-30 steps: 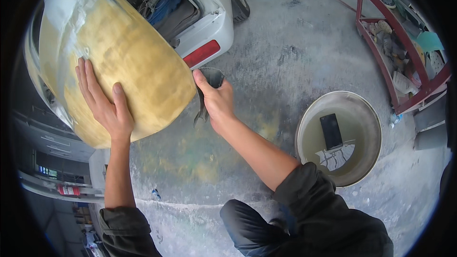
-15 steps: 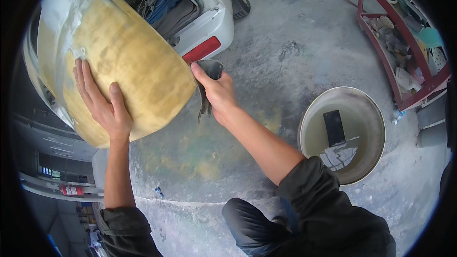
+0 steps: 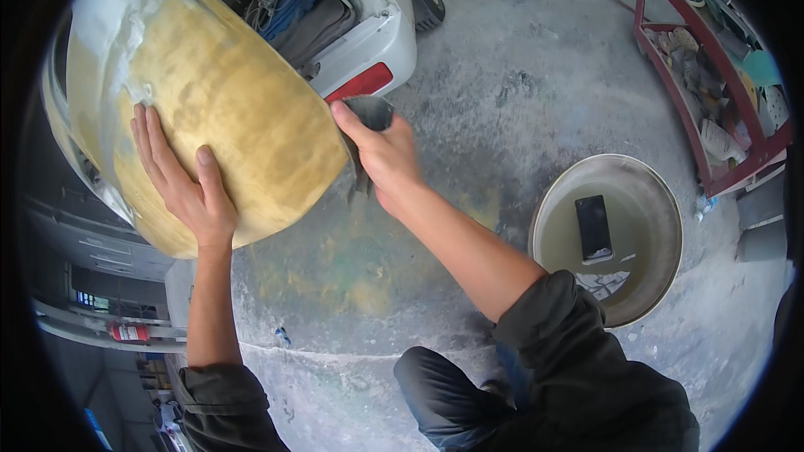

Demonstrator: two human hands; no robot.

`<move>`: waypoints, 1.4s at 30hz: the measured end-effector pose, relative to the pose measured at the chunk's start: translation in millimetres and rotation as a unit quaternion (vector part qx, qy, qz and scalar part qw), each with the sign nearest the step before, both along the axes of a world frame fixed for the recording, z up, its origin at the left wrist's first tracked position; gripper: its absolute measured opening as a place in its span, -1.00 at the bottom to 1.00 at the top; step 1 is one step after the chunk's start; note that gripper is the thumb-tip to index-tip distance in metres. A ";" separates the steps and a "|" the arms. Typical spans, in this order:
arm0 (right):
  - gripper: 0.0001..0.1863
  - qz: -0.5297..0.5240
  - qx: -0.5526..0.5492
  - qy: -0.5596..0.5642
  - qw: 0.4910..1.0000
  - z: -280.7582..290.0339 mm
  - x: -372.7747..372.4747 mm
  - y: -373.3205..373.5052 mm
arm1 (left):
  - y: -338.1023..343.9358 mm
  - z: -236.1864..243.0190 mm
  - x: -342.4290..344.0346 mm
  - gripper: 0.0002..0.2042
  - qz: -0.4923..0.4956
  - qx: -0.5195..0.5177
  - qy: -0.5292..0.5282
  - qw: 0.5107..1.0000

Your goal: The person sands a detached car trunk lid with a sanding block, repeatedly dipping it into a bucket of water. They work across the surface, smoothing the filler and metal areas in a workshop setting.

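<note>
Panel (image 3: 239,109) under your L hand (image 3: 188,197): matt, powdery-looking yellow w/ cloudy darker patches; its upper L end turns glossy & whitish. Dk-grey sheet (image 3: 374,112) in your R hand (image 3: 381,151): thin, bendy, matt, paper-like. Car body (image 3: 398,50): glossy wht paint; tail lamp (image 3: 362,83), smooth red plastic. Tyre (image 3: 427,12): dull blk rubber. Floor (image 3: 469,142): rough, stained concrete. Basin (image 3: 663,243): dull metal; water (image 3: 563,238) inside, cloudy w/ shiny reflections. Blk block (image 3: 593,222): smooth, plastic or rubber, can't tell which. Rack (image 3: 682,105): red-painted metal. Your sleeves (image 3: 553,314): dk matt cloth.
</note>
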State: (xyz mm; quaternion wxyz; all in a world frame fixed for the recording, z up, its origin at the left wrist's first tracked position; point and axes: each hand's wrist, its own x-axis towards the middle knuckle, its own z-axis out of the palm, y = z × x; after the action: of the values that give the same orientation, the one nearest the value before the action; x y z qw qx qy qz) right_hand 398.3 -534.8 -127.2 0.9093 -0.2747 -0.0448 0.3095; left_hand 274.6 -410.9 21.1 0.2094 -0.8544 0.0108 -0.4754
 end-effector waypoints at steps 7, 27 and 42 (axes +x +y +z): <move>-0.58 0.035 -0.103 0.031 0.994 -54.0 -21.6 -17.8 | 0.5 2.5 -1.2 -0.33 0.006 0.003 0.001 1.000; -0.47 -0.010 -0.018 0.202 0.979 11.6 -59.8 -11.7 | -0.5 1.4 0.0 -0.34 -0.002 -0.001 0.004 1.000; -0.46 0.006 -0.034 0.122 0.992 7.4 -51.7 -13.7 | 1.0 0.1 -1.1 -0.33 0.000 -0.008 -0.005 1.000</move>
State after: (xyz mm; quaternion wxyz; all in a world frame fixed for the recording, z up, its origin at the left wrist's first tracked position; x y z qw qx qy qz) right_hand 346.5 -548.5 -119.8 0.8961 -0.2654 0.0759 0.3475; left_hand 273.5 -409.8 21.3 0.2025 -0.8539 0.0064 -0.4794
